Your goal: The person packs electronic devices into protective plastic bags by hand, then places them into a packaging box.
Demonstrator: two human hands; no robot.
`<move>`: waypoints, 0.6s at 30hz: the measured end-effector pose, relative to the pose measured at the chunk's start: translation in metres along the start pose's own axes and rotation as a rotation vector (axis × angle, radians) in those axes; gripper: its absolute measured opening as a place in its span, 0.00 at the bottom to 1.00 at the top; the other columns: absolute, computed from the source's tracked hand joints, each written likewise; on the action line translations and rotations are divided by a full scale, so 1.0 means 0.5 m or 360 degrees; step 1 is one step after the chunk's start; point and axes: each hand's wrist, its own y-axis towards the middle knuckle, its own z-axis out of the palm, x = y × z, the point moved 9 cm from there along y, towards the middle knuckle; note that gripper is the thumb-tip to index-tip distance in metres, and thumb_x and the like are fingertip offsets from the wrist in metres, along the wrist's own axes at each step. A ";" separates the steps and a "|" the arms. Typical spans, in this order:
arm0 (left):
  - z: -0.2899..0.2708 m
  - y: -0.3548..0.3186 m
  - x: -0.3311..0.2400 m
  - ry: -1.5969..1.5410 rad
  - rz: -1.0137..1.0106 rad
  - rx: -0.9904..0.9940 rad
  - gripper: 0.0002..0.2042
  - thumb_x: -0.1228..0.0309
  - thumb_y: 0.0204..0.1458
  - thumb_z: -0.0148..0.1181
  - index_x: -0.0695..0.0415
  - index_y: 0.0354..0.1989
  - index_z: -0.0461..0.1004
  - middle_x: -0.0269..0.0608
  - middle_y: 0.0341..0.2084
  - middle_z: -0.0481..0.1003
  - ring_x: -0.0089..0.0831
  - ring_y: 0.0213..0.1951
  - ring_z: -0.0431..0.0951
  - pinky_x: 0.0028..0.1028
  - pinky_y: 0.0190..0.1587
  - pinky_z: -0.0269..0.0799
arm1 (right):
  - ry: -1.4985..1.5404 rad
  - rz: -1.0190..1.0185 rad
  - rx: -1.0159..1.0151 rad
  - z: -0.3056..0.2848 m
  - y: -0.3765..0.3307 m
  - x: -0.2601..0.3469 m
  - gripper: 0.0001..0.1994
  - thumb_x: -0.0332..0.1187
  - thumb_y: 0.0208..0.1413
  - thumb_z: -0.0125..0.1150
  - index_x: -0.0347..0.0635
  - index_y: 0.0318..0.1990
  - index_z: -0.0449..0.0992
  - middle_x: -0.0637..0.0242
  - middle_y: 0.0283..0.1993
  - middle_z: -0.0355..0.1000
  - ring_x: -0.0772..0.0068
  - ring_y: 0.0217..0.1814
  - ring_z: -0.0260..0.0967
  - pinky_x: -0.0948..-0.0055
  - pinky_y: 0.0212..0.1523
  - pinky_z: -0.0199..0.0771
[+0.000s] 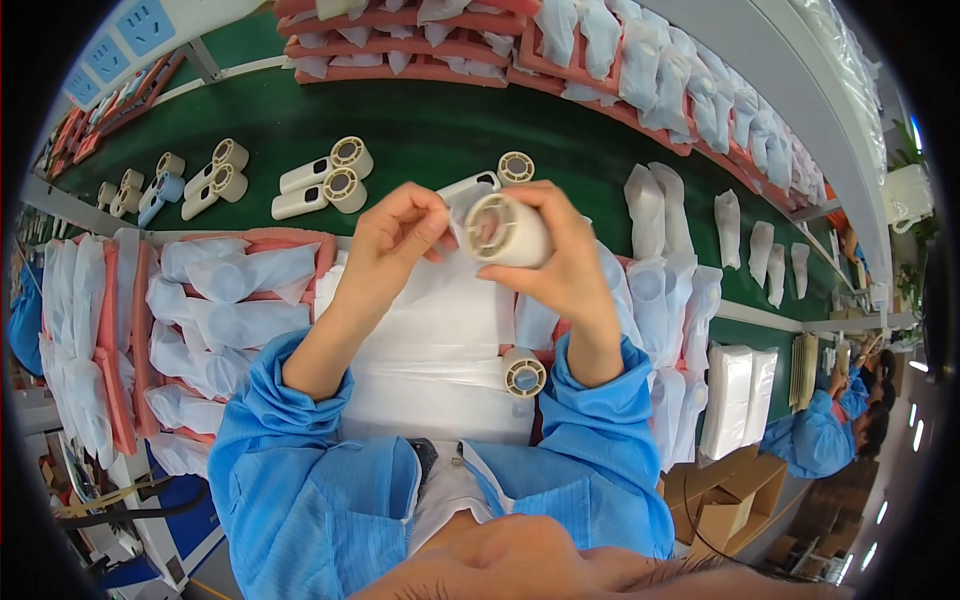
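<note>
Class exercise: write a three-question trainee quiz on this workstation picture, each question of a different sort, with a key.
1. True or false: the right hand holds a cream cylindrical fan head.
2. What colour is the conveyor belt? A red, B green, C grey.
3. Fill in: the left hand pinches a white ____ at the fan head.

Key: 1 true; 2 B; 3 bag, thin and soft, spread over the person's lap.
</note>
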 end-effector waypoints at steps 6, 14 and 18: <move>-0.035 -0.010 -0.027 -0.0731 0.0270 -0.0209 0.03 0.73 0.60 0.56 0.58 0.37 0.72 0.31 0.36 0.74 0.18 0.39 0.73 0.20 0.40 0.69 | -0.0228 -0.0434 -0.0037 0.064 -0.003 0.057 0.38 0.19 0.29 0.75 0.41 0.58 0.72 0.58 0.51 0.66 0.60 0.51 0.69 0.68 0.47 0.74; 0.075 -0.091 -0.100 0.0958 0.1214 -0.0132 0.19 0.83 0.46 0.63 0.57 0.48 0.74 0.38 0.33 0.74 0.30 0.35 0.75 0.24 0.32 0.72 | -0.0404 -0.0466 -0.0084 0.064 0.000 0.040 0.37 0.16 0.35 0.69 0.40 0.60 0.69 0.53 0.53 0.62 0.53 0.53 0.65 0.64 0.50 0.70; 0.101 -0.099 -0.108 0.1161 0.1519 -0.0124 0.28 0.83 0.37 0.67 0.56 0.53 0.73 0.43 0.37 0.73 0.35 0.34 0.76 0.25 0.29 0.72 | -0.0443 -0.0412 -0.0261 0.043 0.006 0.013 0.37 0.20 0.37 0.70 0.37 0.62 0.66 0.53 0.53 0.62 0.51 0.53 0.64 0.63 0.52 0.69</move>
